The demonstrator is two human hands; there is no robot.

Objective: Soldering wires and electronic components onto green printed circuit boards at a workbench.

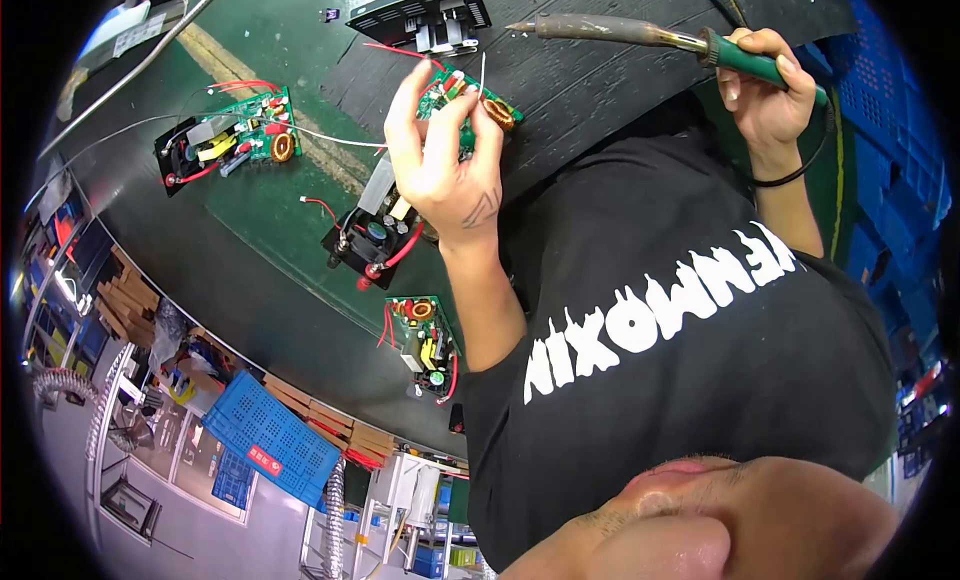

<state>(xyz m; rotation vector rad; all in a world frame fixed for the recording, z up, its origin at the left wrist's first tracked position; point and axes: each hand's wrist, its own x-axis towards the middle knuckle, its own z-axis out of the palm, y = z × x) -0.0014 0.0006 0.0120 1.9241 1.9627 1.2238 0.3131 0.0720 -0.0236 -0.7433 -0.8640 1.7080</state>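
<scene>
My left hand [445, 155] is closed in a pinch on a thin silvery solder wire [483, 72], which trails off to the left. Beneath those fingers lies a green circuit board [509, 108] with a copper-wound coil, partly hidden by the hand. My right hand [768, 85] is wrapped round the green handle of a soldering iron [610, 30]. Its long metal barrel points left, with the tip apart from the board and near a black vented panel [415, 22] that stands behind the board.
More circuit boards with black plates and red wires sit to the left: one board [245, 130] farther off, another [380, 225] by my left wrist, and a third [425, 340] nearer. A black mat [600, 90] covers part of the green bench [265, 30]. Blue crates [890, 110] stand at the right.
</scene>
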